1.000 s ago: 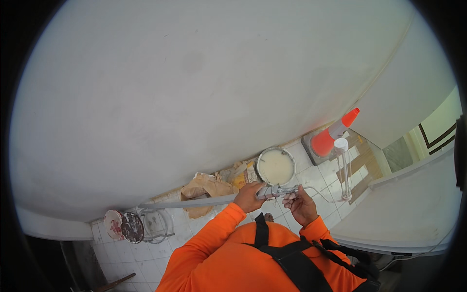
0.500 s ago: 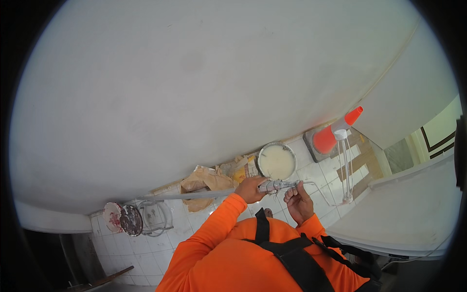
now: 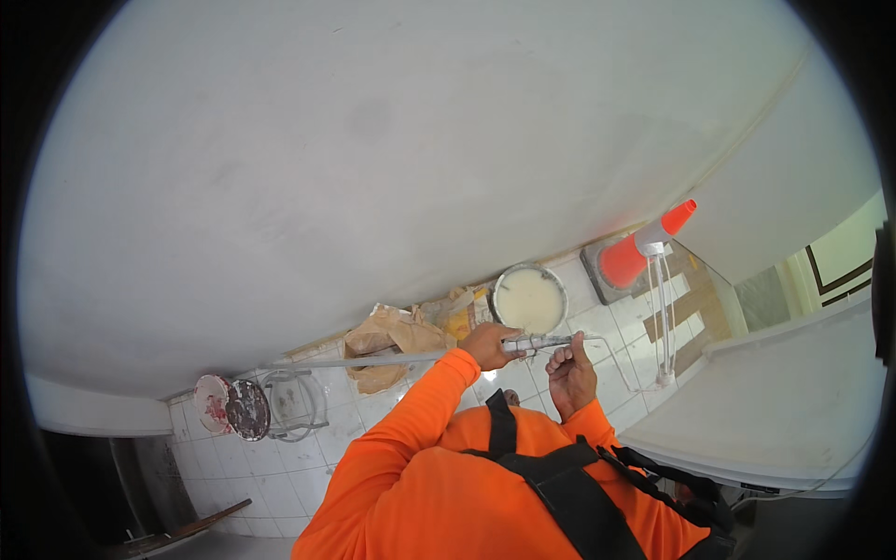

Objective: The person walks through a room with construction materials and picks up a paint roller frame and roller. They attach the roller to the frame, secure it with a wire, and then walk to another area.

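Apparently to steady the long pole [image 3: 392, 359] above the floor [image 3: 303, 488], we wrap our left hand [image 3: 488, 346] around it near the bucket [image 3: 495, 301], elbow bent, while our right hand [image 3: 572, 373] curls thumb-up by the roller frame's [image 3: 665, 317] wire neck [image 3: 610, 351], its grip too unclear to call pinched.

My feed's lower edge crops the orange shirt [image 3: 420, 495], the left hand [image 3: 487, 346] hides part of the grey pole [image 3: 397, 359] — and I can't tell whether the right hand [image 3: 572, 380] touches the whitish fitting [image 3: 536, 343].

Two hands [image 3: 490, 347] [image 3: 572, 378], one roller [image 3: 666, 317], one white-filled bucket [image 3: 497, 301], one cone [image 3: 621, 262].
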Demonstrator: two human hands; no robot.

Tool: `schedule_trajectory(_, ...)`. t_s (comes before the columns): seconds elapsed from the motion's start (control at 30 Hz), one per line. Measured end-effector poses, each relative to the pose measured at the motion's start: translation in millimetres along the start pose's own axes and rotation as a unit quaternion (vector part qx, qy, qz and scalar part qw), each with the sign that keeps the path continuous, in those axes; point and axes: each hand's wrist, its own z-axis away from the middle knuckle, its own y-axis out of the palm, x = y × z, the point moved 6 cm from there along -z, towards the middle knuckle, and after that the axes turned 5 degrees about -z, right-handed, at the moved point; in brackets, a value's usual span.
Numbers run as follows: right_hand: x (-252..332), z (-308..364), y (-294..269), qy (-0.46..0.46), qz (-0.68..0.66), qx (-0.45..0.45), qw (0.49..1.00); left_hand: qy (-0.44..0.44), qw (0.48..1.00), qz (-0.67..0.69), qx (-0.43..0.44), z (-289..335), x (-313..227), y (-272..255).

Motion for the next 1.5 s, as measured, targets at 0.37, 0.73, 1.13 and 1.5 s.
schedule_trajectory(0.37,10,17,-7,0.061,0.04,0.051,0.996,0.016,0.997,0.004,-0.075,17,-23,-28)
schedule_trajectory(0.73,20,37,-15,0.03,0.088,0.004,0.996,0.043,0.987,-0.04,-0.15,37,-15,-9)
schedule_trajectory(1.13,38,41,-3,-0.283,0.485,-0.045,0.826,0.065,0.981,-0.03,-0.182,42,-27,-10)
schedule_trajectory(1.5,42,54,-9,-0.333,0.452,-0.121,0.819,0.042,0.988,-0.001,-0.149,38,-21,-5)
